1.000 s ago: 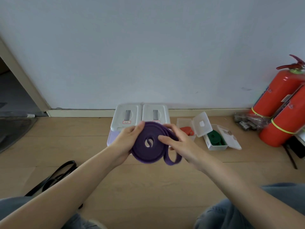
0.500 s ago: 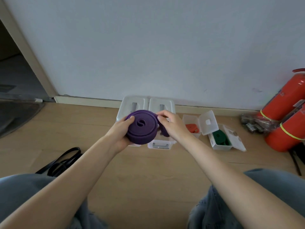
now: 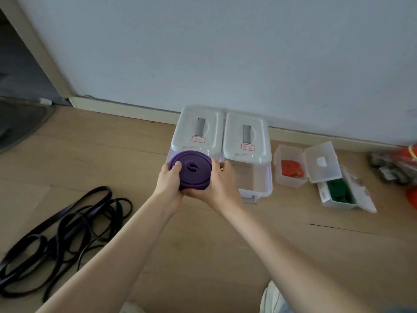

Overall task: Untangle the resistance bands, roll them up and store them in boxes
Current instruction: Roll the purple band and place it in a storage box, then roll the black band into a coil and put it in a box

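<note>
Holding item one, a flat purple rubber resistance band wound into a tight coil, we clamp it between both hands above the wooden floor, in front of the two large boxes. Left hand: fingers curled round the coil's left side. Right hand: fingers curled round its right side and underside.

Item two: pair of large clear plastic boxes with white latched lids, against the wall's skirting; the coil hides part of the left one.

Item three: two small clear hinged boxes, open, nearer the floor's right edge, one holding an orange rolled band, one a green rolled band.

Item four: tangled black rubber bands, loose toward the floor's left edge.

Step, as we judge it: rolling finished, storing pending. Next we need a lid opened without letting the coil spring loose.
</note>
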The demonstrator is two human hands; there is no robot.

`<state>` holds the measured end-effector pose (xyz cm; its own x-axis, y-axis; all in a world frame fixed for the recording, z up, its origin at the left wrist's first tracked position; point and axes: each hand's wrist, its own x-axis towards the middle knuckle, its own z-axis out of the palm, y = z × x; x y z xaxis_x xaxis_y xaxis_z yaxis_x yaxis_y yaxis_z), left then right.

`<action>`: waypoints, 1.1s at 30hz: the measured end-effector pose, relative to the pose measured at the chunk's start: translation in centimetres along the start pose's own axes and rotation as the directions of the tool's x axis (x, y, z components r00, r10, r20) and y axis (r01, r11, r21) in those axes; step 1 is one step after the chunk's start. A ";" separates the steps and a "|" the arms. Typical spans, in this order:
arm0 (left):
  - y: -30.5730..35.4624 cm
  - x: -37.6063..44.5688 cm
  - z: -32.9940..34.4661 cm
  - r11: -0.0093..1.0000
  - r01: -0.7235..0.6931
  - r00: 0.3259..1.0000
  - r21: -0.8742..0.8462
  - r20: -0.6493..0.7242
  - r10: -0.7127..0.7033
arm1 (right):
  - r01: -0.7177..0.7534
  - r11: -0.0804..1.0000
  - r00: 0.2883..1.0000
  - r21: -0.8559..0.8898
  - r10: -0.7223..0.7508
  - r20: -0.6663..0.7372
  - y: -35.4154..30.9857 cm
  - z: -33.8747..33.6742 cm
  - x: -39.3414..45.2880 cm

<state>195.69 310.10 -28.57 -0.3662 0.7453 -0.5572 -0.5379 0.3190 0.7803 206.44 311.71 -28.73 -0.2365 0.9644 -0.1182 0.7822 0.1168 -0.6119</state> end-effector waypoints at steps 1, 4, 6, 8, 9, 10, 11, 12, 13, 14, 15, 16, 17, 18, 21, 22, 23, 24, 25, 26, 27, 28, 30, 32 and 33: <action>0.0 1.3 -0.1 1.000 0.000 0.999 0.027 0.036 -0.001 | 0.001 0.999 1.000 0.043 -0.001 0.001 0.3 0.4 1.3; 0.0 5.3 -1.3 0.954 -0.044 0.989 0.298 0.147 -0.001 | 0.043 0.989 0.998 0.139 -0.049 0.041 2.1 0.9 4.6; 0.1 8.4 -3.0 0.832 -0.117 0.990 0.543 0.132 0.053 | 0.040 0.988 0.995 0.152 -0.053 0.082 3.6 1.3 6.0; -0.2 11.2 -5.1 0.618 -0.174 0.981 0.766 0.078 0.179 | 0.021 0.991 0.992 0.129 -0.037 0.124 4.7 2.2 6.9; -0.4 12.2 -5.8 0.540 -0.163 0.977 0.826 0.060 0.203 | 0.016 0.994 0.990 0.110 -0.031 0.140 5.0 2.8 7.3; -0.7 13.0 -6.2 0.504 -0.151 0.979 0.851 0.057 0.198 | 0.013 0.995 0.987 0.101 -0.029 0.158 5.1 3.4 7.7; -1.0 13.5 -6.4 0.498 -0.154 0.981 0.853 0.074 0.178 | 0.007 0.995 0.983 0.103 -0.026 0.181 4.9 4.1 8.2; -1.4 13.8 -6.5 0.511 -0.165 0.983 0.843 0.097 0.158 | 0.000 0.995 0.979 0.104 -0.021 0.205 4.6 4.7 8.8; -1.7 14.0 -6.5 0.533 -0.181 0.981 0.827 0.116 0.154 | -0.012 0.996 0.973 0.092 -0.009 0.229 4.3 5.4 9.5; -2.1 14.1 -6.7 0.546 -0.202 0.977 0.813 0.130 0.168 | -0.033 0.997 0.969 0.065 0.015 0.248 4.1 6.1 10.3; -2.3 14.2 -6.8 0.539 -0.225 0.971 0.812 0.142 0.192 | -0.066 0.997 0.962 0.033 0.054 0.267 4.0 6.6 11.1; -2.4 14.3 -7.1 0.517 -0.246 0.964 0.820 0.153 0.216 | -0.113 0.994 0.952 0.008 0.106 0.287 4.0 7.2 11.9; -2.5 14.4 -7.3 0.503 -0.257 0.960 0.825 0.156 0.233 | -0.169 0.986 0.938 -0.008 0.163 0.305 4.1 7.8 12.6; -2.6 14.5 -7.4 0.511 -0.256 0.960 0.821 0.153 0.235 | -0.223 0.975 0.924 -0.023 0.219 0.314 4.4 8.4 13.3; -2.8 14.6 -7.7 0.549 -0.253 0.963 0.797 0.151 0.224 | -0.294 0.949 0.904 -0.116 0.316 0.288 5.0 10.3 14.7; -2.9 14.7 -7.7 0.542 -0.257 0.962 0.800 0.157 0.224 | -0.301 0.942 0.903 -0.149 0.332 0.274 5.0 10.9 15.0; -3.1 14.7 -7.8 0.534 -0.265 0.960 0.803 0.165 0.228 | -0.283 0.940 0.906 -0.191 0.327 0.267 4.9 11.5 15.2; -3.2 14.7 -7.8 0.529 -0.273 0.957 0.803 0.171 0.235 | -0.248 0.937 0.910 -0.245 0.312 0.274 4.8 12.0 15.5; -3.3 14.7 -7.9 0.529 -0.281 0.955 0.801 0.176 0.239 | -0.212 0.931 0.910 -0.297 0.299 0.287 4.8 12.3 15.9; -3.4 14.7 -7.9 0.535 -0.286 0.953 0.795 0.181 0.242 | -0.200 0.921 0.899 -0.335 0.308 0.310 4.8 12.6 16.1; -3.5 14.7 -7.9 0.547 -0.287 0.953 0.787 0.180 0.243 | -0.198 0.908 0.878 -0.368 0.331 0.345 4.8 12.8 16.3; -3.5 14.6 -7.9 0.560 -0.285 0.954 0.778 0.175 0.243 | -0.200 0.900 0.855 -0.388 0.354 0.380 4.9 13.0 16.5; -3.6 14.6 -7.8 0.560 -0.295 0.950 0.774 0.179 0.254 | -0.220 0.884 0.812 -0.412 0.400 0.424 4.9 13.0 16.8; -3.7 14.7 -7.7 0.546 -0.306 0.947 0.780 0.187 0.263 | -0.257 0.877 0.770 -0.407 0.440 0.462 4.4 12.3 16.9; -3.8 14.8 -7.7 0.536 -0.305 0.946 0.787 0.187 0.264 | -0.250 0.882 0.762 -0.399 0.434 0.481 4.0 11.6 16.8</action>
<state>186.47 315.39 -41.92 -0.3462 0.8990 -0.2682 0.4210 0.4043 0.8120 198.88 325.61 -42.21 -0.1181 0.6717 -0.7314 0.9793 -0.0434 -0.1980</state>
